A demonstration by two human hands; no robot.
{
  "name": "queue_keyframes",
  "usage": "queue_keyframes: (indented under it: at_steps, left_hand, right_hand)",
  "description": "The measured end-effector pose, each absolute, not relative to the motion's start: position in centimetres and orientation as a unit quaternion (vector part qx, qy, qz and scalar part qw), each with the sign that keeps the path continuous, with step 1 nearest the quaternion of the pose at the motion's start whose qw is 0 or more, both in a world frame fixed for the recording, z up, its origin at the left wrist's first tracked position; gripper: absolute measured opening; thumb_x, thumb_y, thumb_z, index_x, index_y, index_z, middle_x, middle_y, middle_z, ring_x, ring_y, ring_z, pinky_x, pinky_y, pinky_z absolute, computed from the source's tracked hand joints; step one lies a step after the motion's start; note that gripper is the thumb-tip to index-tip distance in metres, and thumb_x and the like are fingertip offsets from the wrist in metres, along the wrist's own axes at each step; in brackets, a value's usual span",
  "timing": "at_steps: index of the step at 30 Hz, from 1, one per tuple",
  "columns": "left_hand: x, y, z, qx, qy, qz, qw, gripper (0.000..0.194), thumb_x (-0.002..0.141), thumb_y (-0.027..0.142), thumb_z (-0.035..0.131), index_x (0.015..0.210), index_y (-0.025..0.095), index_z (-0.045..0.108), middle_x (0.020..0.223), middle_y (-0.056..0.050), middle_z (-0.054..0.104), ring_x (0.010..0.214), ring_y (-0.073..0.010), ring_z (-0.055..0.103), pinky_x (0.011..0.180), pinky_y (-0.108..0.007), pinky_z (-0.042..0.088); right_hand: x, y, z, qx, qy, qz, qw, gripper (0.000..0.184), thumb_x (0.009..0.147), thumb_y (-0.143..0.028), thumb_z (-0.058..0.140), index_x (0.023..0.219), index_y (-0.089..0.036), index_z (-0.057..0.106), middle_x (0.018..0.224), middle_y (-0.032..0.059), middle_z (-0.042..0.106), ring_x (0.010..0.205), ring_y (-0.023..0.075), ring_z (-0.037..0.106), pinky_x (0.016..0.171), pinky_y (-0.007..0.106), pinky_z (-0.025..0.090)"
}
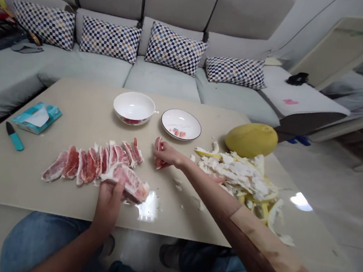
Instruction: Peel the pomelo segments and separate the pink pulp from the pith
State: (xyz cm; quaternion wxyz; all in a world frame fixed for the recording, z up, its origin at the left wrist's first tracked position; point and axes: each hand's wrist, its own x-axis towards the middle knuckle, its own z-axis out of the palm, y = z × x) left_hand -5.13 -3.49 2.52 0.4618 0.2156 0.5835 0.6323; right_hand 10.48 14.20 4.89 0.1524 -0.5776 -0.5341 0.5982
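Note:
My left hand point(110, 200) is closed around a large chunk of peeled pink pomelo point(128, 181), white membrane showing on it, held just over the near part of the table. Farther forward, my right hand point(168, 154) grips a smaller pomelo segment point(158, 146); part of that piece is hidden behind the fingers. To the left, a row of pink pomelo segments point(91, 164) lies side by side on the table. A white plate point(183, 118) with a dark rim stands beyond my right hand, with a few small pink pieces of pulp point(179, 133) in it.
A white bowl point(134, 104) stands left of the plate. At right lie a whole pomelo point(251, 140) and a heap of peel and pith point(245, 177). A teal-handled knife point(15, 136) and a tissue pack point(37, 117) lie at left. A sofa point(164, 80) runs behind the table.

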Motion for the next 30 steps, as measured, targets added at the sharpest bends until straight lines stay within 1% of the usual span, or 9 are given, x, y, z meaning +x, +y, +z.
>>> queue_keyframes:
  at_steps: [3,7,9,13,17,20,22,25,30]
  left_hand:
    - [-4.5,-4.1,2.0,0.225,0.572,0.569,0.546,0.036,0.072,0.047,0.070,0.088,0.017,0.058,0.070,0.000,0.065,0.065,-0.0171,0.067,0.054,-0.026,0.053]
    - [-4.2,-4.4,2.0,0.238,0.545,0.504,0.626,0.044,0.075,0.048,0.067,0.105,0.018,0.055,0.085,-0.002,0.067,0.073,-0.0169,0.067,0.055,-0.025,0.053]
    - [-4.2,-4.3,2.0,0.242,0.536,0.485,0.648,0.047,0.076,0.047,0.067,0.110,0.019,0.053,0.093,-0.005,0.067,0.076,-0.0177,0.067,0.056,-0.026,0.054]
    - [-4.2,-4.2,2.2,0.246,0.520,0.454,0.680,0.042,0.078,0.044,0.065,0.111,0.020,0.053,0.091,-0.004,0.065,0.075,-0.0168,0.065,0.054,-0.024,0.053]
    - [-4.1,-4.2,2.8,0.214,0.475,0.454,0.723,0.045,0.079,0.039,0.064,0.118,0.022,0.049,0.095,-0.004,0.063,0.074,-0.0174,0.064,0.053,-0.026,0.054]
    - [-4.3,-4.1,3.0,0.205,0.444,0.460,0.741,0.049,0.077,0.034,0.065,0.121,0.022,0.046,0.095,-0.004,0.063,0.074,-0.0185,0.064,0.055,-0.030,0.055]
    - [-4.4,-4.0,2.9,0.210,0.426,0.458,0.751,0.051,0.077,0.030,0.066,0.123,0.022,0.045,0.092,-0.004,0.063,0.073,-0.0185,0.064,0.057,-0.030,0.055]
    - [-4.6,-3.9,2.8,0.229,0.415,0.448,0.758,0.051,0.078,0.027,0.067,0.125,0.021,0.047,0.092,-0.005,0.064,0.071,-0.0171,0.064,0.059,-0.028,0.054]
    - [-4.5,-3.9,2.8,0.294,0.437,0.429,0.734,0.054,0.078,0.030,0.071,0.127,0.023,0.050,0.116,-0.008,0.064,0.089,-0.0182,0.064,0.059,-0.019,0.047]
  right_hand:
    - [8.2,15.1,4.5,-0.584,-0.576,0.562,0.105,0.028,0.069,-0.016,0.070,0.085,-0.020,0.047,0.046,-0.0034,0.058,0.037,0.0168,0.058,0.043,0.035,0.056]
    - [6.2,15.4,5.1,-0.568,-0.629,0.526,0.063,0.023,0.069,-0.028,0.074,0.075,-0.018,0.054,0.043,-0.0005,0.057,0.038,0.0175,0.058,0.044,0.032,0.053]
    - [5.9,15.5,5.6,-0.567,-0.657,0.493,0.059,0.025,0.068,-0.032,0.076,0.071,-0.018,0.056,0.044,0.0001,0.056,0.039,0.0176,0.058,0.046,0.032,0.052]
    - [6.4,15.5,6.2,-0.563,-0.704,0.427,0.067,0.026,0.072,-0.040,0.074,0.071,-0.017,0.061,0.052,0.0040,0.060,0.049,0.0204,0.063,0.055,0.032,0.051]
    - [8.2,14.5,6.2,-0.559,-0.732,0.382,0.080,0.029,0.080,-0.042,0.065,0.085,-0.013,0.068,0.081,0.0142,0.070,0.077,0.0285,0.068,0.072,0.037,0.051]
    - [10.0,12.3,6.3,-0.564,-0.745,0.334,0.122,0.035,0.084,-0.036,0.061,0.109,-0.012,0.065,0.116,0.0193,0.063,0.103,0.0314,0.062,0.091,0.041,0.044]
    - [11.2,10.1,6.5,-0.559,-0.751,0.319,0.149,0.037,0.088,-0.034,0.055,0.119,-0.014,0.060,0.126,0.0173,0.057,0.105,0.0274,0.061,0.095,0.040,0.042]
    - [13.0,6.1,7.0,-0.525,-0.749,0.365,0.176,0.032,0.092,-0.034,0.049,0.119,-0.019,0.060,0.121,0.0099,0.061,0.098,0.0196,0.063,0.088,0.032,0.048]
    - [14.5,0.5,7.1,-0.459,-0.670,0.554,0.180,0.040,0.085,-0.039,0.062,0.121,-0.021,0.058,0.113,0.0066,0.065,0.092,0.0190,0.063,0.083,0.033,0.051]
